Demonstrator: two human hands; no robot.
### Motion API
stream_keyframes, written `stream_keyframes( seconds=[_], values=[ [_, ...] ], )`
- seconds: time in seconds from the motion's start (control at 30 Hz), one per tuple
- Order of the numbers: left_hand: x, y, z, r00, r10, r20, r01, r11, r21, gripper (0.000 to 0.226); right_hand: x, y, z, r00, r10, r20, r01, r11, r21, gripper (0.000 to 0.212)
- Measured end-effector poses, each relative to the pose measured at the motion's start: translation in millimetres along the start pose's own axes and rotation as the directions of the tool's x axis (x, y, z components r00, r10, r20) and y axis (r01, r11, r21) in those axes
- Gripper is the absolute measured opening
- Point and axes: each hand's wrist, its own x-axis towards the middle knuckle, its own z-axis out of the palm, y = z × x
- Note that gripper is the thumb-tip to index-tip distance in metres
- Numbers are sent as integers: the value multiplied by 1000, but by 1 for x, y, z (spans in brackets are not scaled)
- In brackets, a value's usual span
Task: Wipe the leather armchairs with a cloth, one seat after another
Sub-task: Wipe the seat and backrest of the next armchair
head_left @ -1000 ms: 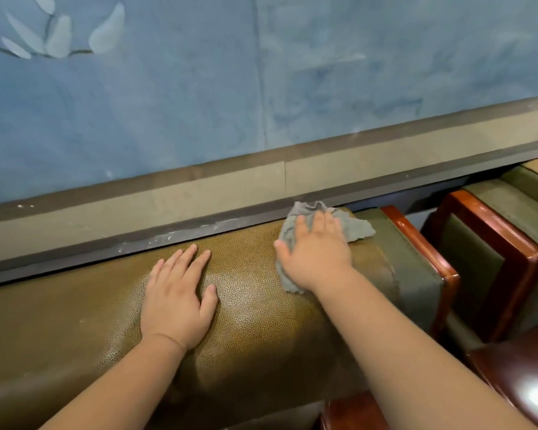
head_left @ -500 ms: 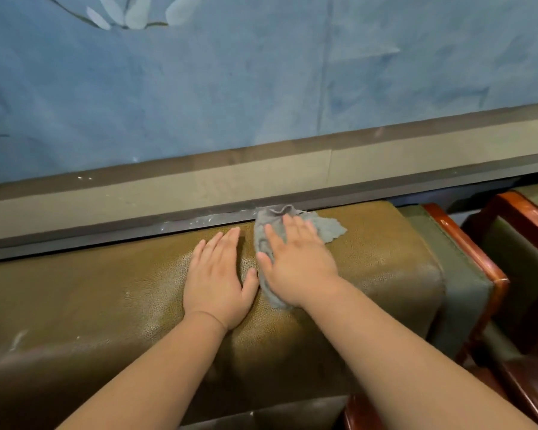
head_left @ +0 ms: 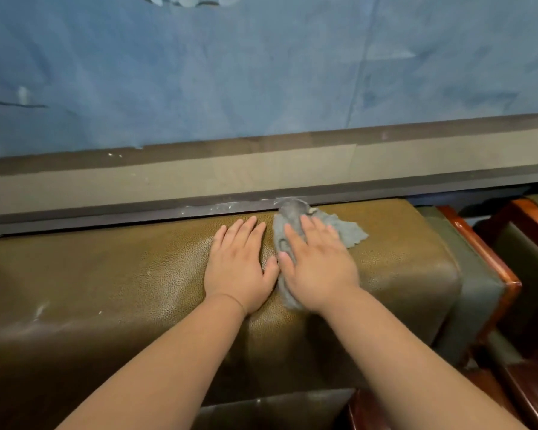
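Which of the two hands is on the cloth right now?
The right hand: it presses flat on the grey cloth. The left hand lies flat on the bare leather of the armchair backrest beside it.

No readable text, labels, brands, numbers or signs anywhere in view. The blue wall (head_left: 261, 72) at the far side carries only painted leaf shapes; the armchair (head_left: 106, 274) leather and the cloth (head_left: 348, 231) bear no markings.
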Motion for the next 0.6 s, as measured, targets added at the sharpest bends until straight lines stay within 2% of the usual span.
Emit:
stream_keyframes(
  seconds=[0.07,0.17,0.27,0.37,0.47,0.53,0.6],
  values=[
    [0,-2,-2,1000,5,16,-5,1000,-3,78,1,-16,4,998,-70,10,69,998,6,62],
    [-2,-2,-4,999,-1,33,1,1000,-2,78,-3,-6,5,996,-92,-10,92,996,-6,62],
    [-13,-2,-19,998,12,64,-6,996,-85,72,-2,0,-1,990,-143,9,143,989,-44,62],
    [-57,-39,-41,999,-16,31,22,980,-199,62,1,-10,-8,996,-85,16,86,993,-81,63],
    [-112,-124,-58,983,-161,-83,148,978,-149,56,1,-62,-8,999,-39,35,41,996,-83,65],
    [-129,-190,-72,945,-293,-142,278,954,-115,56,7,-121,7,993,-106,42,109,991,-75,64],
    [-135,-253,-86,879,-442,-177,433,897,-89,56,16,-180,20,978,-195,68,200,977,-75,65]
  ],
)
